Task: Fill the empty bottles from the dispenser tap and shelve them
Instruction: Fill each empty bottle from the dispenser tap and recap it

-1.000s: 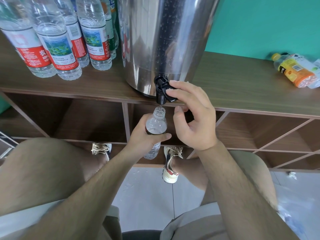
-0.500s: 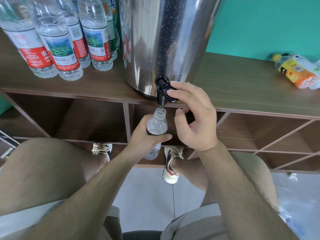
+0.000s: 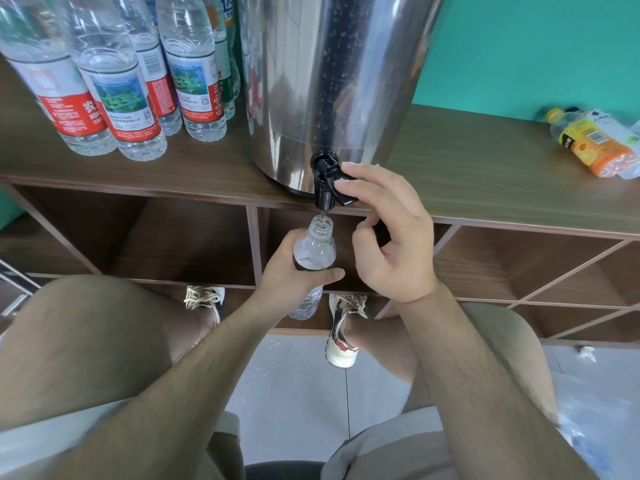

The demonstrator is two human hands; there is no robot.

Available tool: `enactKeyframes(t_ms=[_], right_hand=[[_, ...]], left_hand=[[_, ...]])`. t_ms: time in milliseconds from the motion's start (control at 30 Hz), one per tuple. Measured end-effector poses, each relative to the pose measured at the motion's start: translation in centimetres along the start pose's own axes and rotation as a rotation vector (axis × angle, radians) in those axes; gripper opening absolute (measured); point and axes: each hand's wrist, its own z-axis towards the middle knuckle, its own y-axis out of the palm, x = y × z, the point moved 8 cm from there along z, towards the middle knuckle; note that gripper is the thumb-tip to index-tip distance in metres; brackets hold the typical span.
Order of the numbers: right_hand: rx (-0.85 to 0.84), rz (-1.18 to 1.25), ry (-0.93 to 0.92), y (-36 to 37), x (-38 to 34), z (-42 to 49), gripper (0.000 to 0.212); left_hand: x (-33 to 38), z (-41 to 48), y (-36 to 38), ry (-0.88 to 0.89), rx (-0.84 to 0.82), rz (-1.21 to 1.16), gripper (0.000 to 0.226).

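The bottle hangs just off the front edge of the shelf top, directly beneath the tap. Its mouth sits just under the spout, and a thin stream falls into it. Its long axis runs nearly upright, with the open neck pointing up at the spout and the base leaning slightly back toward the person.

The left hand wraps round its middle, thumb across the front. The right hand hooks two fingertips over the tap's lever, the thumb tucked below and clear of it.

To fill it well, I would centre the narrow mouth under the stream, hold the axis plumb, and let the lever go before the water reaches the neck; the level is hard to read here.

The steel dispenser stands at the front edge, with the filled bottles upright toward the left end.
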Motion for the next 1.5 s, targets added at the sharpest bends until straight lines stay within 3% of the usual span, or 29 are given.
enactKeyframes(t_ms=[1500], right_hand=[[0.009,-0.009,-0.009,-0.03,0.03,0.03,0.056]], left_hand=[[-0.66,0.23,0.01,0.009,0.004,-0.027,0.076]])
